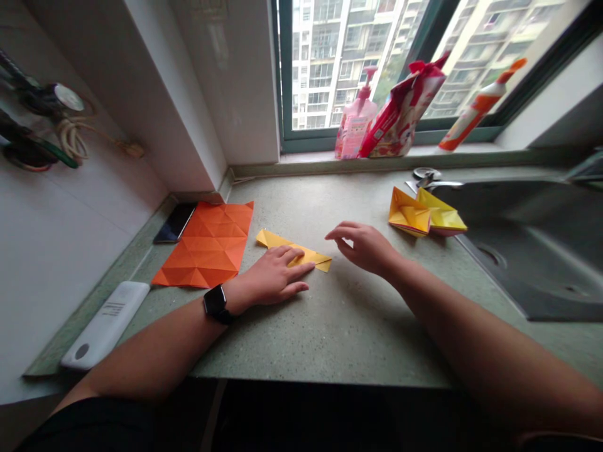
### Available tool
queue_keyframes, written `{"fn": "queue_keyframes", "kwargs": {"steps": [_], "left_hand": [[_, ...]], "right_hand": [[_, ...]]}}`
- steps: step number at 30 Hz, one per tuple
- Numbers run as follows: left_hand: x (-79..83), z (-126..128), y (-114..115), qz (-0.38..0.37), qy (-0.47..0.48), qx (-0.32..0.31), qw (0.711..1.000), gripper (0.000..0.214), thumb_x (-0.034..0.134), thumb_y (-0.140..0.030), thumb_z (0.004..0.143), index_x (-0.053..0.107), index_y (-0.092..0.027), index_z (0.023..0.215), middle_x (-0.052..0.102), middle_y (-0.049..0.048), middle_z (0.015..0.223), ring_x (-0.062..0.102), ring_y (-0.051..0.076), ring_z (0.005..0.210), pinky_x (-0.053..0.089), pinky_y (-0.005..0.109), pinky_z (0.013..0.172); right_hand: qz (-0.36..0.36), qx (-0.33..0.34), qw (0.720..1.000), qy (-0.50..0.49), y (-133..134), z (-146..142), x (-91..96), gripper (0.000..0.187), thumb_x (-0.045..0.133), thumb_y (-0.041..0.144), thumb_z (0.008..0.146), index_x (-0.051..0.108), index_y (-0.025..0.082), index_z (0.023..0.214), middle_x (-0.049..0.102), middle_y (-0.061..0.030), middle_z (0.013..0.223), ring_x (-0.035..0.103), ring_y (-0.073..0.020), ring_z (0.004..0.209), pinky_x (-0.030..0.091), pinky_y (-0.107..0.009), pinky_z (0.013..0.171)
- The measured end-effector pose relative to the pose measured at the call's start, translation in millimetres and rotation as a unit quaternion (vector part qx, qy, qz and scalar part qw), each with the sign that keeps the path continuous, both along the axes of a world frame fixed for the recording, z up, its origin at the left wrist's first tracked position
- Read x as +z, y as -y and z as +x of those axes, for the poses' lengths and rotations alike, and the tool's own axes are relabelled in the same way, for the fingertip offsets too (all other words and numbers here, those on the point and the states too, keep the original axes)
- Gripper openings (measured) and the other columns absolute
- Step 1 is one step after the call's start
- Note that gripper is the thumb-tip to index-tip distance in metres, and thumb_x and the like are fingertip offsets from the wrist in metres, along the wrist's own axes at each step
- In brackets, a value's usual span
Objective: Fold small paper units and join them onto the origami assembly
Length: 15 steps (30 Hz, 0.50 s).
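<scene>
My left hand (276, 276) lies flat across a long folded strip of yellow origami paper (311, 258), with its fingers on the strip and not gripping it. My right hand (365, 248) hovers just right of the strip, fingers loosely curved, touching nothing. An orange sheet of paper (205, 245) with a creased triangular pattern lies flat to the left of my left hand. Beyond my right hand sit folded yellow paper pieces (426, 213) with pinkish undersides, near the sink's edge.
A black phone (174, 223) and a white plastic device (106, 323) lie on the green stone counter (330, 333). A steel sink (532, 251) with a tap base (426, 179) is at right. A pink soap dispenser (355, 116), red packet (402, 110) and orange-capped bottle (478, 107) stand on the windowsill.
</scene>
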<state>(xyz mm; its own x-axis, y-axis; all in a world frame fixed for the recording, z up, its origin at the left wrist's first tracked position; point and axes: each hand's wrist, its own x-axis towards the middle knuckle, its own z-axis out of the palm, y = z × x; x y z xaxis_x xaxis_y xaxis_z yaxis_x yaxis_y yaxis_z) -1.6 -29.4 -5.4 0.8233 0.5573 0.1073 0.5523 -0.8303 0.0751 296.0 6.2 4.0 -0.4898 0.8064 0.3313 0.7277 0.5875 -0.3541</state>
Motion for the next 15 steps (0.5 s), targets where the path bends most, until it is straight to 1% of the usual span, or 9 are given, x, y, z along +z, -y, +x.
{"fn": "queue_keyframes", "kwargs": {"steps": [2, 5, 7, 10, 12, 15], "left_hand": [[-0.4, 2, 1, 0.0, -0.002, 0.006, 1.0, 0.053, 0.049, -0.054, 0.113, 0.057, -0.027, 0.158, 0.056, 0.0149, 0.158, 0.051, 0.036, 0.146, 0.041, 0.055, 0.124], [-0.6, 4, 1, -0.004, 0.006, 0.008, 1.0, 0.059, 0.051, -0.055, 0.112, 0.052, -0.024, 0.161, 0.056, 0.0162, 0.159, 0.051, 0.036, 0.147, 0.041, 0.055, 0.124], [-0.2, 4, 1, -0.011, 0.025, 0.002, 1.0, 0.06, 0.051, -0.055, 0.112, 0.052, -0.02, 0.16, 0.058, 0.0162, 0.158, 0.052, 0.035, 0.147, 0.041, 0.052, 0.124], [1.6, 1, -1, -0.018, 0.067, -0.004, 0.998, 0.053, 0.051, -0.051, 0.113, 0.056, -0.02, 0.154, 0.062, 0.0139, 0.155, 0.055, 0.032, 0.144, 0.043, 0.049, 0.123], [3.7, -3, -3, -0.007, 0.091, 0.022, 0.996, 0.047, 0.057, -0.047, 0.111, 0.059, -0.019, 0.149, 0.065, 0.0137, 0.151, 0.058, 0.032, 0.139, 0.045, 0.051, 0.12], [7.1, -13, -8, 0.018, 0.107, 0.081, 0.991, 0.04, 0.066, -0.04, 0.105, 0.065, -0.018, 0.139, 0.07, 0.0146, 0.14, 0.063, 0.033, 0.129, 0.048, 0.052, 0.113]], "right_hand": [[-0.026, 0.027, 0.998, 0.048, 11, -13, 0.6, 0.041, 0.053, 0.006, 0.095, 0.083, 0.029, 0.111, 0.081, -0.0045, 0.114, 0.075, -0.0213, 0.096, 0.059, -0.036, 0.087], [-0.034, 0.042, 0.994, 0.094, 22, -27, -4.2, 0.045, 0.057, 0.003, 0.092, 0.084, 0.032, 0.114, 0.081, -0.0041, 0.115, 0.074, -0.0208, 0.097, 0.057, -0.034, 0.085], [-0.03, 0.044, 0.993, 0.108, 24, -30, -7.0, 0.046, 0.059, 0.003, 0.092, 0.085, 0.033, 0.114, 0.08, -0.0047, 0.115, 0.073, -0.0213, 0.098, 0.057, -0.035, 0.086], [-0.02, 0.037, 0.991, 0.124, 19, -24, -8.0, 0.044, 0.059, 0.003, 0.091, 0.085, 0.032, 0.113, 0.08, -0.0056, 0.117, 0.073, -0.0222, 0.099, 0.057, -0.037, 0.09], [-0.013, 0.025, 0.99, 0.136, 14, -17, -7.2, 0.041, 0.059, 0.004, 0.09, 0.085, 0.029, 0.109, 0.08, -0.006, 0.119, 0.073, -0.0226, 0.099, 0.057, -0.038, 0.091], [-0.006, -0.003, 0.988, 0.156, 6, -7, -5.8, 0.032, 0.059, 0.007, 0.091, 0.084, 0.024, 0.102, 0.081, -0.0074, 0.118, 0.074, -0.0236, 0.099, 0.056, -0.038, 0.091]]}}
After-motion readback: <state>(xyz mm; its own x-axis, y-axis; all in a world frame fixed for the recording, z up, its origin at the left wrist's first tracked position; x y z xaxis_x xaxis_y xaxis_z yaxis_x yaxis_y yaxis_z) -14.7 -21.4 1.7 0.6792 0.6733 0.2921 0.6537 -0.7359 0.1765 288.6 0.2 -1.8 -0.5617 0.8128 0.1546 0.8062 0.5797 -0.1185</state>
